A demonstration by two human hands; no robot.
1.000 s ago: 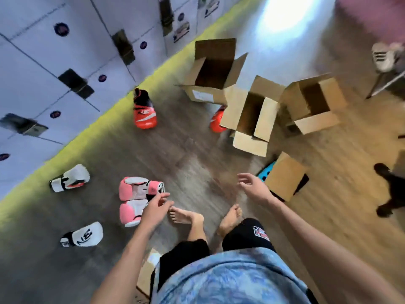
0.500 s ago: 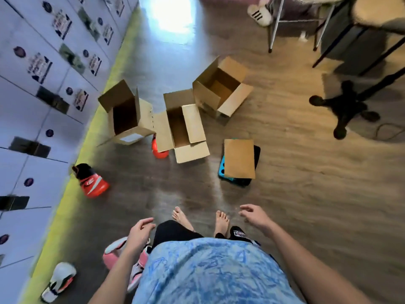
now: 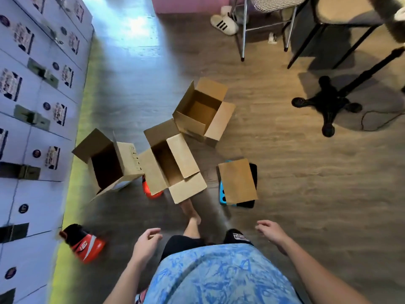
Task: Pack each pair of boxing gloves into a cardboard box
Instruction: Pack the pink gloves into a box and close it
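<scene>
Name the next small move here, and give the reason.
Probably reach the left hand down to the red glove by the lockers. Both hands are empty, the right hand too, and that glove lies nearest the left one. What looks like a second red glove peeks out beside the middle box, whose visible interior holds no glove.

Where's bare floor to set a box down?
Wide bare floor right of the cardboard sheet, up to the black stand base. Also between the near red glove and the left box. Crowded: three open boxes bunched, another red glove wedged between two.
</scene>
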